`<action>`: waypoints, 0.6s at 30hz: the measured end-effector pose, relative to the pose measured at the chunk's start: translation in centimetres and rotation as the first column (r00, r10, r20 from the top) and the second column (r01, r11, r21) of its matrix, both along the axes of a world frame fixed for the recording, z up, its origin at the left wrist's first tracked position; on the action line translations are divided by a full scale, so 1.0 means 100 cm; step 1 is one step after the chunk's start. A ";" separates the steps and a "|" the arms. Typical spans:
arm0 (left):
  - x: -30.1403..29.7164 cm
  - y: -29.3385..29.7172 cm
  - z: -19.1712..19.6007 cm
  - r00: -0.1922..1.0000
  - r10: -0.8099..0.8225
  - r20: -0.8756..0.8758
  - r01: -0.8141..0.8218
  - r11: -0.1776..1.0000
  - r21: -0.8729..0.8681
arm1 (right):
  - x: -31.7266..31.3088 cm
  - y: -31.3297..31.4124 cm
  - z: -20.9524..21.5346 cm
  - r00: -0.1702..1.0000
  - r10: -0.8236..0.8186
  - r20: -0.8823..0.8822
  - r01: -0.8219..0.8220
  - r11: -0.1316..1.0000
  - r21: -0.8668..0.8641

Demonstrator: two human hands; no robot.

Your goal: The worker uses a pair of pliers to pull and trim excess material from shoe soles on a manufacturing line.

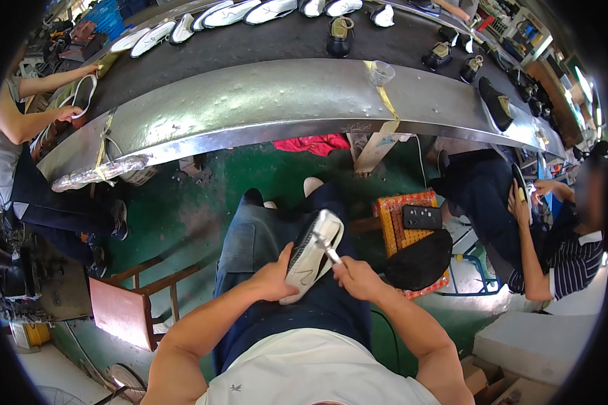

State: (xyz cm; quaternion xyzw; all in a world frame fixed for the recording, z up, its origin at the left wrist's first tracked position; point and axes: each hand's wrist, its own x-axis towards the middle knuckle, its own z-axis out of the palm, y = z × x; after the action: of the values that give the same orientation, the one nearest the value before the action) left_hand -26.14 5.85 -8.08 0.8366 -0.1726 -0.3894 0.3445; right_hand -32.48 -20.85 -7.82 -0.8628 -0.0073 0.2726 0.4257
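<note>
Across my lap lies a shoe [305, 271], its pale underside up and its dark upper showing along the left edge. My left hand [274, 275] is closed round the heel end, thumb along the side. In my right hand [355, 277] I grip a small metal hammer [331, 253] by its handle. The hammer's head is over the toe half of the sole; whether it touches cannot be made out.
A conveyor belt with a metal edge [250, 101] carries several shoes and white-soled uppers [231, 13]. On my right stand a woven-top stool [393, 233] with a phone [422, 217] and a seated co-worker [554, 250]. On my left are a wooden chair [123, 314] and another person [13, 148].
</note>
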 end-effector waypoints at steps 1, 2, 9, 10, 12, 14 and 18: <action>0.012 -0.003 0.026 0.993 -0.096 0.067 0.089 0.990 0.109 | -0.004 -0.006 -0.002 0.994 -0.108 0.016 0.107 0.992 0.060; 0.020 -0.005 0.048 0.973 -0.198 0.120 0.168 0.961 0.220 | -0.010 -0.010 -0.003 0.976 -0.215 0.024 0.211 0.970 0.118; 0.063 -0.002 0.122 0.915 0.166 0.368 0.036 0.874 -0.485 | -0.046 -0.028 -0.040 0.709 -0.601 -0.367 0.694 0.503 0.515; 0.067 -0.008 0.121 0.953 0.244 0.181 -0.068 0.754 -0.654 | -0.046 -0.029 -0.042 0.709 -0.600 -0.371 0.694 0.503 0.515; 0.078 -0.021 0.112 0.946 0.310 -0.093 -0.272 0.607 -0.747 | -0.047 -0.031 -0.047 0.799 -0.523 -0.298 0.602 0.692 0.400; 0.095 -0.043 0.082 0.905 0.420 -0.067 -0.399 0.784 -0.476 | -0.043 -0.029 -0.044 0.835 -0.486 -0.257 0.550 0.729 0.408; 0.059 -0.042 -0.058 0.949 0.315 -0.001 -0.304 0.915 -0.266 | -0.039 -0.025 -0.018 0.906 -0.365 -0.212 0.417 0.853 0.312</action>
State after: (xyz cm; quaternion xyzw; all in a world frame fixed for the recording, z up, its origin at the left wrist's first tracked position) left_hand -20.24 1.62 -13.86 0.8081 -0.0954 -0.2860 0.5060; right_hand -36.42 -23.38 -9.63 -0.7341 0.1512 0.2363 0.6184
